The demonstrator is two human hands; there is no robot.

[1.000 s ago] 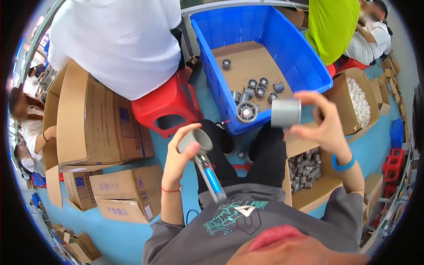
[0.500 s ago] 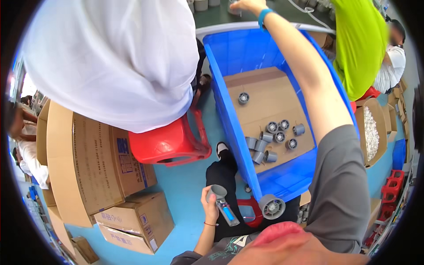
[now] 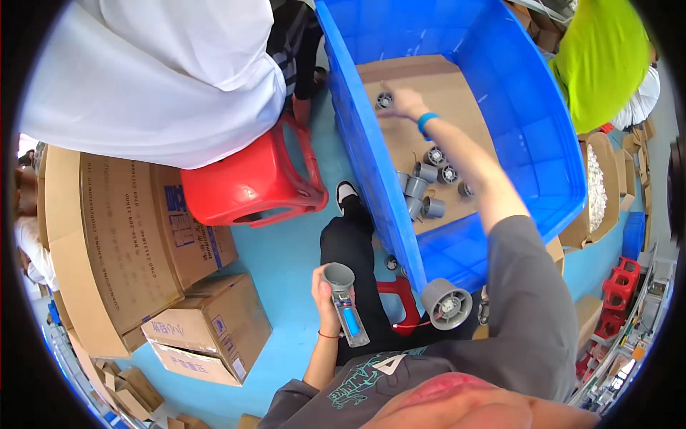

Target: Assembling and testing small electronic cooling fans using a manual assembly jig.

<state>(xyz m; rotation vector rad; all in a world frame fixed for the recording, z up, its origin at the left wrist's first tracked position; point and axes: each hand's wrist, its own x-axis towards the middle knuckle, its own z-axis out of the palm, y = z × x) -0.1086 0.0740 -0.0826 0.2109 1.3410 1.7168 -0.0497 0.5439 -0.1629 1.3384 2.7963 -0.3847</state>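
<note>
the right hand (image 3: 401, 102) is stretched far forward into the blue bin (image 3: 543, 143), its fingers bent down over a small grey fitting (image 3: 384, 100) that lies on the sheet of cardboard (image 3: 457, 86) lining the bin floor. the fingertips are at or on that fitting; whether they have closed around it cannot be told from this view. a blue wristband (image 3: 426, 121) sits on that wrist.

the left hand (image 3: 326, 293) is held low over the lap, clenched around a grey tool with a blue window (image 3: 348, 318), which carries a grey cylindrical cup (image 3: 339, 276) at its top end, open side up.

further down the cardboard, under the outstretched forearm, lies a loose cluster of grey fittings (image 3: 427, 189), some on end, some on their sides. a larger grey round part (image 3: 446, 304) rests just outside the bin's near corner, close to the person's right knee.

left of the bin stands a red plastic stool (image 3: 250, 189) on the blue floor (image 3: 279, 257); a person in a white shirt (image 3: 157, 71) sits on it. stacked cardboard boxes (image 3: 143, 243) fill the left side. at upper right, a person in a yellow-green top (image 3: 604, 64) is beside the bin.
</note>
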